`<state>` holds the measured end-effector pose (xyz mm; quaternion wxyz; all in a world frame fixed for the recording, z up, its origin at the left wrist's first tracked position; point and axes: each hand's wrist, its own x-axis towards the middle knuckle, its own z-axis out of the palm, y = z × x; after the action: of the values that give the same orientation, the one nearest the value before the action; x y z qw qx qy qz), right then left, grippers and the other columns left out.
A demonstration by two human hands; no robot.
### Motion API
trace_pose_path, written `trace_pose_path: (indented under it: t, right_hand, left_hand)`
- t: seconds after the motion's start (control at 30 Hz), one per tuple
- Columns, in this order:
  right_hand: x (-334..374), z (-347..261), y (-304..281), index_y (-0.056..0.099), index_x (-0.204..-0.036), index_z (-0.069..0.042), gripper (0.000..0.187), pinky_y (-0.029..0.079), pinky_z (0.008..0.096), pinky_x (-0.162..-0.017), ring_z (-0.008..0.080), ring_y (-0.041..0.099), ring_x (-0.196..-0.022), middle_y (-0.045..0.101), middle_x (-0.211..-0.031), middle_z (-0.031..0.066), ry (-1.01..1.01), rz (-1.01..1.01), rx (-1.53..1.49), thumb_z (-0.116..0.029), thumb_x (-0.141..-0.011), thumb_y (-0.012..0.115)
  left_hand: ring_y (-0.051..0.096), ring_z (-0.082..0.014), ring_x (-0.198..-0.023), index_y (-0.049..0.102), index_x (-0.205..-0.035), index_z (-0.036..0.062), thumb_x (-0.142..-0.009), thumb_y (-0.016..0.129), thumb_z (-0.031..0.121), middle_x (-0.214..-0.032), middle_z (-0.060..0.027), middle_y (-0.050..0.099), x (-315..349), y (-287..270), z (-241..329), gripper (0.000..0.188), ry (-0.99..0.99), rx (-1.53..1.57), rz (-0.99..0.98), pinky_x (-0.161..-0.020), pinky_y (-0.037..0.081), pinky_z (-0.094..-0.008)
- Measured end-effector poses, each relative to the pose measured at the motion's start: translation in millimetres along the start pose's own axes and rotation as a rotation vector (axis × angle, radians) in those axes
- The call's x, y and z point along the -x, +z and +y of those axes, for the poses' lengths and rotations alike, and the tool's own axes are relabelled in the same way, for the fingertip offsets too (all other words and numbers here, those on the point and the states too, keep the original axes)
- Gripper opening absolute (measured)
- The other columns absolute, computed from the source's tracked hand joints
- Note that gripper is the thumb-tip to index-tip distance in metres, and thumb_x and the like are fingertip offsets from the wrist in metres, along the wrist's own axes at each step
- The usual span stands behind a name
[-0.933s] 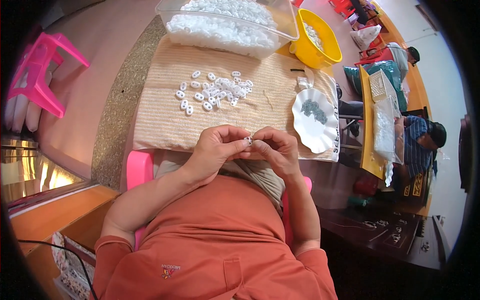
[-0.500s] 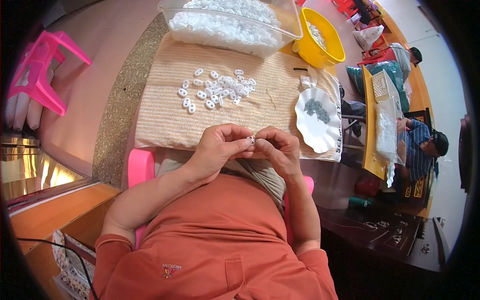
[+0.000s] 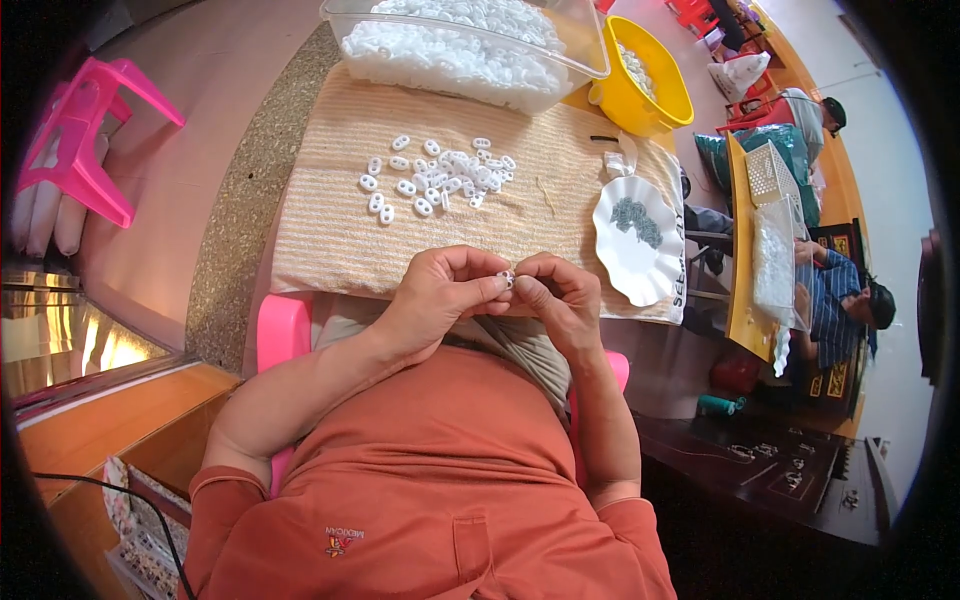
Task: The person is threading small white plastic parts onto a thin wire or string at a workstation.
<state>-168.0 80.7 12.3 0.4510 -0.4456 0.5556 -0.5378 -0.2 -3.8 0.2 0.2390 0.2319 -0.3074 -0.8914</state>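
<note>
Near the table's front edge, my left hand (image 3: 432, 297) pinches a small white plastic piece with dark holes (image 3: 508, 279) between thumb and fingers. My right hand (image 3: 562, 302) meets it there, its thumb and forefinger closed on the same piece from the other side. Fingertips cover most of the piece. Beyond the hands, a loose pile of white oval two-holed plastic pieces (image 3: 462, 175) lies on a striped towel (image 3: 330, 235). To the right sits a white scalloped plate (image 3: 640, 280) holding a heap of tiny grey parts (image 3: 637, 222), too small to name.
A clear bin (image 3: 470, 92) full of white pieces stands at the back, beside a yellow basin (image 3: 655, 118). One pink stool (image 3: 75, 165) is at far left. On the right, a person in a striped shirt (image 3: 835, 300) sits at another table (image 3: 745, 260).
The view has shifted very slightly. Both hands keep almost the same pinch on the white piece.
</note>
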Motion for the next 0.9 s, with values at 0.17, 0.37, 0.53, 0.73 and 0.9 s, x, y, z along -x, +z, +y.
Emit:
trace_pose_path:
  t: [0.17, 0.37, 0.53, 0.73, 0.9]
  right_hand:
    - [0.8, 0.6, -1.1, 0.062, -0.094, 0.004, 0.007, 0.054, 0.0224, -0.071, 0.0085, 0.061, -0.079, 0.065, -0.088, 0.0051, 0.008, 0.006, 0.005, -0.002, -0.090, 0.058]
    - [1.2, 1.2, -0.8, 0.061, -0.095, 0.004, 0.008, 0.057, 0.0255, -0.072, 0.0112, 0.063, -0.081, 0.065, -0.090, 0.0069, 0.027, -0.007, -0.043, -0.001, -0.090, 0.058]
    - [2.0, 2.7, -0.1, 0.061, -0.095, 0.004, 0.008, 0.058, 0.0256, -0.072, 0.0115, 0.064, -0.081, 0.065, -0.090, 0.0072, 0.063, -0.006, -0.110, -0.001, -0.090, 0.057]
    - [2.3, 2.7, -0.6, 0.061, -0.095, 0.004, 0.008, 0.057, 0.0240, -0.071, 0.0104, 0.063, -0.080, 0.064, -0.088, 0.0058, 0.072, -0.019, -0.103, -0.002, -0.090, 0.058]
    - [2.7, 6.9, -2.3, 0.061, -0.094, 0.003, 0.007, 0.054, 0.0212, -0.069, 0.0086, 0.062, -0.079, 0.064, -0.087, 0.0046, 0.076, -0.027, -0.095, -0.003, -0.090, 0.059]
  left_hand:
    - [0.064, -0.0134, -0.084, 0.061, -0.103, -0.0009, -0.086, 0.062, 0.002, -0.094, -0.0075, 0.064, 0.1, 0.6, 0.0, 0.017, -0.001, -0.010, -0.006, -0.076, 0.056, -0.0255]
    - [0.064, -0.0138, -0.084, 0.061, -0.102, -0.0010, -0.086, 0.062, 0.001, -0.093, -0.0076, 0.065, -0.6, -0.5, -0.4, 0.016, -0.002, -0.016, -0.005, -0.076, 0.056, -0.0257]
    - [0.065, -0.0142, -0.083, 0.061, -0.103, -0.0013, -0.086, 0.063, 0.001, -0.093, -0.0082, 0.065, -1.3, -1.4, -1.7, 0.017, -0.004, -0.025, -0.014, -0.076, 0.056, -0.0260]
    - [0.065, -0.0146, -0.082, 0.062, -0.103, -0.0022, -0.086, 0.063, 0.001, -0.093, -0.0092, 0.065, -1.3, -1.6, -3.5, 0.018, -0.012, -0.019, 0.000, -0.075, 0.057, -0.0260]
    - [0.065, -0.0147, -0.081, 0.062, -0.102, -0.0025, -0.085, 0.064, 0.000, -0.092, -0.0094, 0.066, -1.2, -2.1, -4.1, 0.018, -0.019, -0.031, 0.007, -0.075, 0.057, -0.0257]
